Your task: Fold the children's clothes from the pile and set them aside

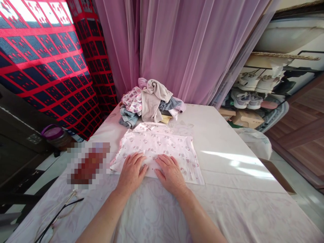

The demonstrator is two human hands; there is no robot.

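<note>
Behind everything hang a sheer mauve curtain (192,50) and, to your left, a red and navy patterned curtain (43,71). To your right stands a shoe rack holding pale sneakers (246,92), with a cardboard box (246,118) and a white plastic bag (255,143) near the worktop's far corner. The worktop (227,199) carries a pale cloth with a faint lilac pattern. Toward its far end sits a loose heap of mixed clothes (152,103). Nearer you, just in front of the heap, a pale pink printed garment (162,148) lies flat and centred, its near edge close to your wrists.

Your left hand (131,173) and right hand (170,174) rest side by side on that garment, both open, palms down, fingers spread, gripping nothing. The thin fabric should be light, soft and limp, so pinch it along its hem or side edges.

At the worktop's left edge lie thin-framed eyeglasses (59,216). Beyond them stands a purple-lidded jar (52,133). A pixelated patch (88,165) hides whatever lies there.
</note>
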